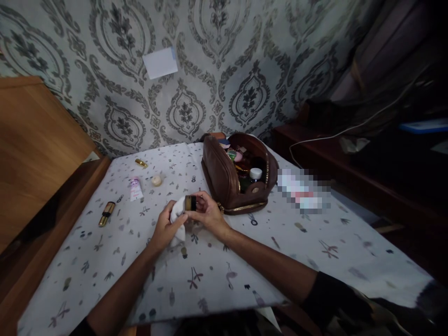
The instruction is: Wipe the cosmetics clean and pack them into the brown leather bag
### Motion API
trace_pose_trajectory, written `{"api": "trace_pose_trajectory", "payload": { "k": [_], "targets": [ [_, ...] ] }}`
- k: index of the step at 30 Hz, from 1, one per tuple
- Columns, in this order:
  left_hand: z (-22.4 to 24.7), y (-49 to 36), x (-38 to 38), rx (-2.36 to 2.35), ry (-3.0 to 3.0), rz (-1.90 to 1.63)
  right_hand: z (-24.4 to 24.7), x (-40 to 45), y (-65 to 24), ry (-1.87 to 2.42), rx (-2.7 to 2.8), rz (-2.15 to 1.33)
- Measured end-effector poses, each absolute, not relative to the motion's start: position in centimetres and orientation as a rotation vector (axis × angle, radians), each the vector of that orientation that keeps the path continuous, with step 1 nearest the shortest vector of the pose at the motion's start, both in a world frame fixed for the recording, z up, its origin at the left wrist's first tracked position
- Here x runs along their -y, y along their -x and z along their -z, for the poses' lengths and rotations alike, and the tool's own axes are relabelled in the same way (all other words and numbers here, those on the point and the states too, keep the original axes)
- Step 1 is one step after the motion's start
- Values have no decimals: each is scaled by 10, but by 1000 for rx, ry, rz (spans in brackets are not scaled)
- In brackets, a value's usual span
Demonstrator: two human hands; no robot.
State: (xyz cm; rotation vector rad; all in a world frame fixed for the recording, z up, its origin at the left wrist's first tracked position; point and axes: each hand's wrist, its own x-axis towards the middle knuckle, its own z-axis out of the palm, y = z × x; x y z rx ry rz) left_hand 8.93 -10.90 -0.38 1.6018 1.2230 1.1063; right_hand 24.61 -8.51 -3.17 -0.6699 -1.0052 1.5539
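Note:
Near the middle of the printed cloth, my left hand (168,224) is closed around a white cloth (178,223). The white cloth lies against a small gold and black container (191,203). My right hand (209,214) grips the black end of that container from the right, its fingers bent. Just behind my right hand stands an open brown bag (224,179), with a white-capped bottle (255,174) and several small items inside.
Left of my hands lie a pink and white tube (136,189), a small round cream-coloured jar (156,180), a gold tube (141,163) and a gold and black item (107,213). A blurred-out object (303,191) is right of the bag. A wooden panel (42,154) borders the left side.

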Motion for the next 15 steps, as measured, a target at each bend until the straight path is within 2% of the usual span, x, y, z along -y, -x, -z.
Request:
{"api": "trace_pose_trajectory", "payload": {
  "k": [7,15],
  "targets": [
    [11,-86,109,-1200,-1270,-1183,27,85,-250,527,738,-1983],
    [12,-87,113,-1266,-1238,-1225,8,92,-254,553,890,-1894]
  ]
}}
